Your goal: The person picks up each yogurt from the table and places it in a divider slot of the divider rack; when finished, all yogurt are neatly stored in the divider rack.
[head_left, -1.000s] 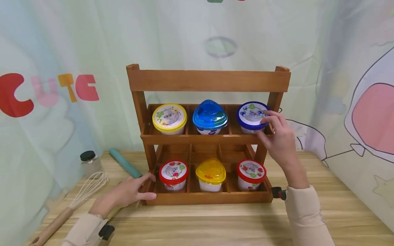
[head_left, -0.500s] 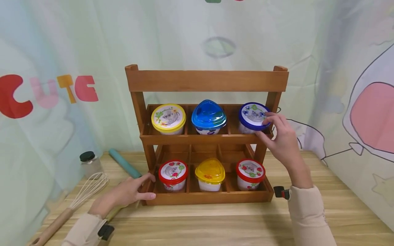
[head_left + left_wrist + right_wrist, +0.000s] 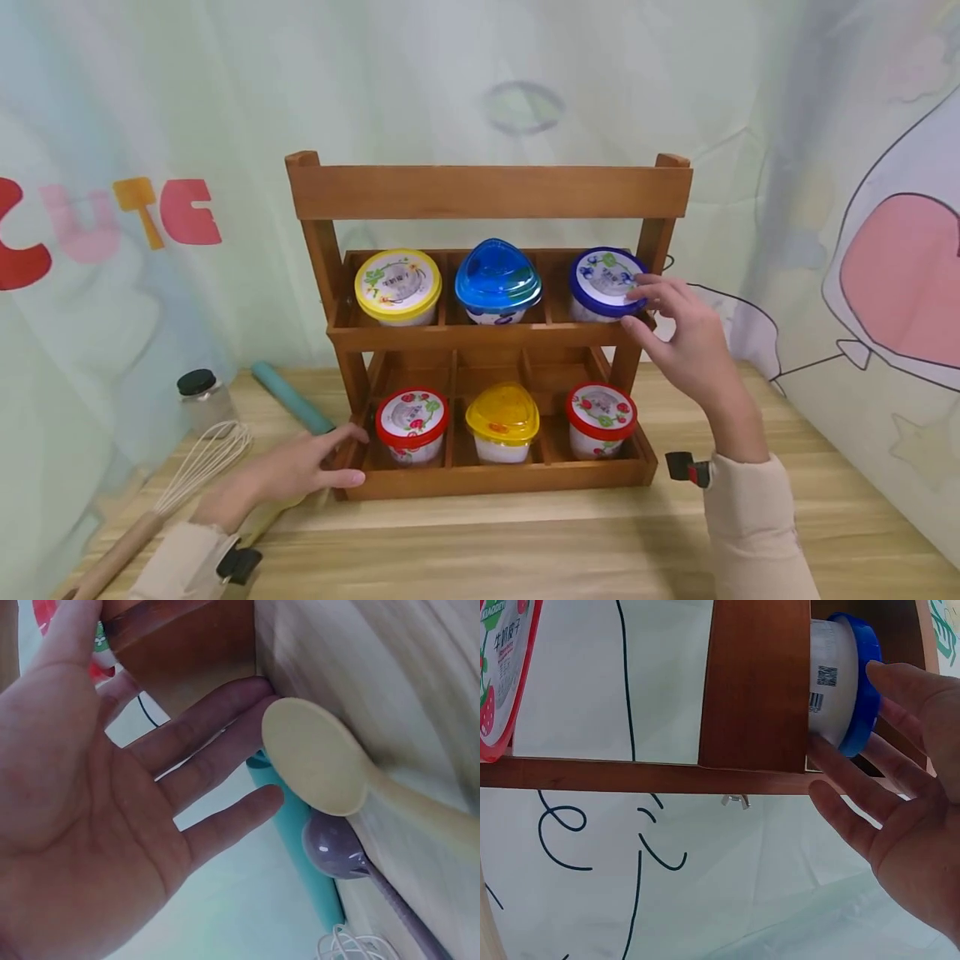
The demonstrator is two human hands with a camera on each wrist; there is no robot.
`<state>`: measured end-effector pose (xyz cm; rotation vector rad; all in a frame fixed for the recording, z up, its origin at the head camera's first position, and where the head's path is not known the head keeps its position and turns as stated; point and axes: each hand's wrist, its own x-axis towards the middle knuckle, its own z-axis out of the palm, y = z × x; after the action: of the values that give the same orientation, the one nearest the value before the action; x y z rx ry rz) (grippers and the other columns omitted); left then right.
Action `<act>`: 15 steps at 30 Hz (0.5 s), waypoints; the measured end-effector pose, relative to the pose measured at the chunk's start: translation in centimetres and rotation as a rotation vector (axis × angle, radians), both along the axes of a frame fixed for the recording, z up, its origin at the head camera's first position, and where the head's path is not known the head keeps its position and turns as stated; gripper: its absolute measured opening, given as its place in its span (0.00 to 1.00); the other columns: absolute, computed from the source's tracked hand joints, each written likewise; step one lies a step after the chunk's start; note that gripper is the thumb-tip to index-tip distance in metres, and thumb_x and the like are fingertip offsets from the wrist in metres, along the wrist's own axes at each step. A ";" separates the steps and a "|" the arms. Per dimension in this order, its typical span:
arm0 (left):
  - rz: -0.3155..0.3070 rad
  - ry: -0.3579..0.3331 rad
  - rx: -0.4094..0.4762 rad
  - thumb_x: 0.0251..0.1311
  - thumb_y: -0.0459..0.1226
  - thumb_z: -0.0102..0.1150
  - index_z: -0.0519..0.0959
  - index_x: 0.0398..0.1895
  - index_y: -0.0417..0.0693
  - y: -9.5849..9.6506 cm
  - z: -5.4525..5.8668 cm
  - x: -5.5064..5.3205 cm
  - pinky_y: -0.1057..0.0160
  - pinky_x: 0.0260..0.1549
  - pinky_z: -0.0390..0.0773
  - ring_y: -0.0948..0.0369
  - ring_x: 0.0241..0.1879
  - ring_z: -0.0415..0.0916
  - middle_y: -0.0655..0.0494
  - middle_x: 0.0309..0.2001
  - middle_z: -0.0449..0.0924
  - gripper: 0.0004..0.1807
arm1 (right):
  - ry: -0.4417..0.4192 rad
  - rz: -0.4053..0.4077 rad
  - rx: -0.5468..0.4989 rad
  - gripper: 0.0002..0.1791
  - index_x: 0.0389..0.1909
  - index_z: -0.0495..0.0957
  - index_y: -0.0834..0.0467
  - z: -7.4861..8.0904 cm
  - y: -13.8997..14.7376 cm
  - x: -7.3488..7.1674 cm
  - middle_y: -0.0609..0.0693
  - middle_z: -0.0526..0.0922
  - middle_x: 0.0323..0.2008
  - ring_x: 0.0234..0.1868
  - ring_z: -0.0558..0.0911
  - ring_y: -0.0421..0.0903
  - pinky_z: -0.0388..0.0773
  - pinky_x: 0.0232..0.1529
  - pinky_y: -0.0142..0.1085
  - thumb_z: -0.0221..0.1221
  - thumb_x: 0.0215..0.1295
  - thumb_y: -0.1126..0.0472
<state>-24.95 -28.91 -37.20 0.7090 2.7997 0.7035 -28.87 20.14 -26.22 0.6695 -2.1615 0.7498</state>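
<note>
In the head view, a two-tier wooden rack (image 3: 491, 193) holds lidded tubs. My right hand (image 3: 688, 340) is at the blue-lidded round tub (image 3: 609, 283) in the upper right compartment. In the right wrist view, the thumb is at the blue lid's rim, and the fingers extend loosely along the tub's side. My left hand (image 3: 303, 468) is at the rack's lower left corner, fingers spread, holding nothing. Beside it on the upper tier are a yellow-lidded tub (image 3: 397, 286) and a blue domed tub (image 3: 498, 282). Below sit two red-lidded tubs (image 3: 412, 425) and a yellow domed tub (image 3: 502, 421).
Left on the wooden table (image 3: 480, 550) lie a whisk (image 3: 153, 521), a teal rod (image 3: 291, 398) and a black-lidded jar (image 3: 206, 402). The left wrist view shows a cream spoon (image 3: 315, 754) and a grey ladle (image 3: 334, 844). A printed curtain (image 3: 450, 83) stands behind.
The blue-lidded round tub shifted slightly right, between the first two frames. Since then my right thumb has drawn back a little from it. My left hand stays at the rack; the head view panned slightly.
</note>
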 end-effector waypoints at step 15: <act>-0.013 0.012 -0.001 0.68 0.51 0.60 0.72 0.63 0.40 -0.3 1.8 0.7 0.52 0.40 0.80 0.57 0.42 0.82 0.55 0.45 0.84 0.29 | -0.022 0.106 0.066 0.16 0.51 0.80 0.61 -0.5 0.0 2.4 0.54 0.81 0.55 0.43 0.85 0.48 0.76 0.48 0.29 0.66 0.63 0.71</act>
<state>-24.23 -29.18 -35.37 0.7333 2.8027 0.6980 -26.49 20.14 -26.76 0.8193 -2.1919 0.7471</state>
